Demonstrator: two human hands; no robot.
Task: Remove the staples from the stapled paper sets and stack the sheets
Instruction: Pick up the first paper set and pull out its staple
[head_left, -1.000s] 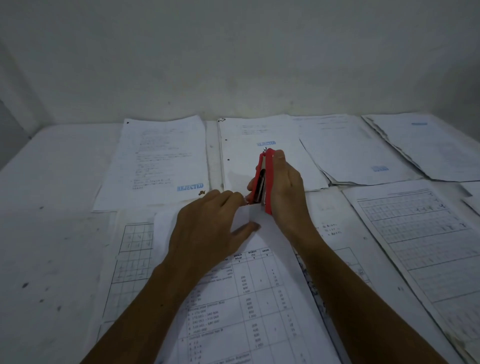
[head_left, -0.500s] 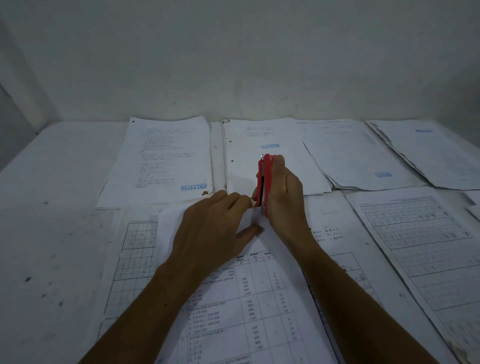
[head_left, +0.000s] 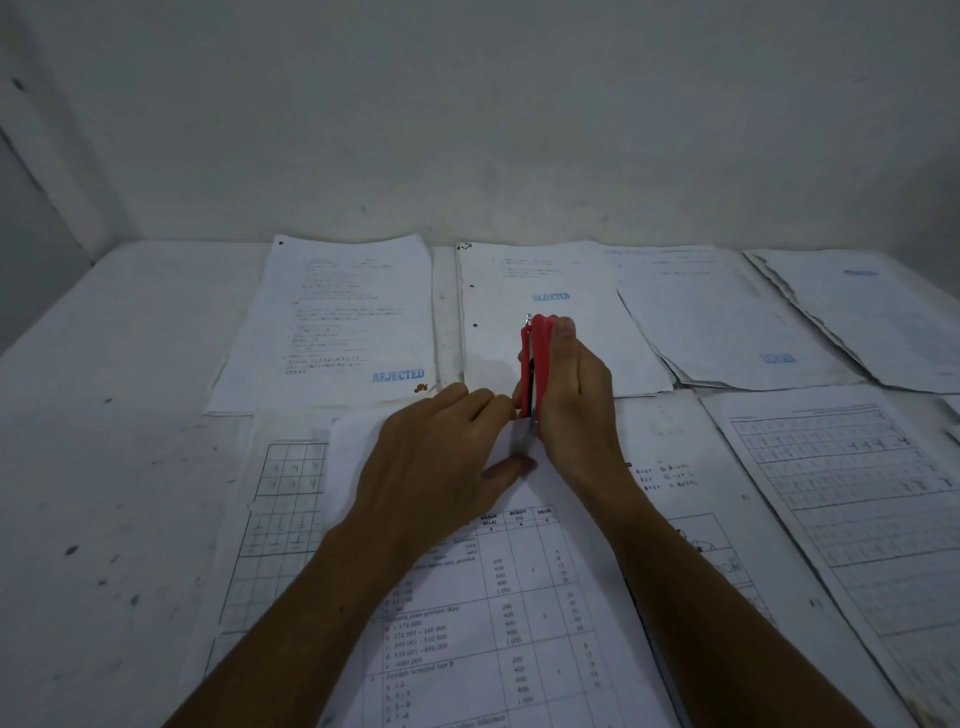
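The right hand (head_left: 574, 400) grips the red stapler (head_left: 535, 364), now stood more upright than a second ago, its tip at the set's (head_left: 498, 613) top corner. The left hand (head_left: 441, 467) presses that corner flat on the desk (head_left: 104, 467); the staple is likely being pried.

Printed paper set (head_left: 498, 623) lies flat — red staple remover (head_left: 535, 364) upright at its top corner

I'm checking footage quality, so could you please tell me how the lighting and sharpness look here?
Head view: dim, bluish, even light without glare; wide-angle bending at the table edges; the print on the sheet under the hands is readable, the far sheets' text blurry.
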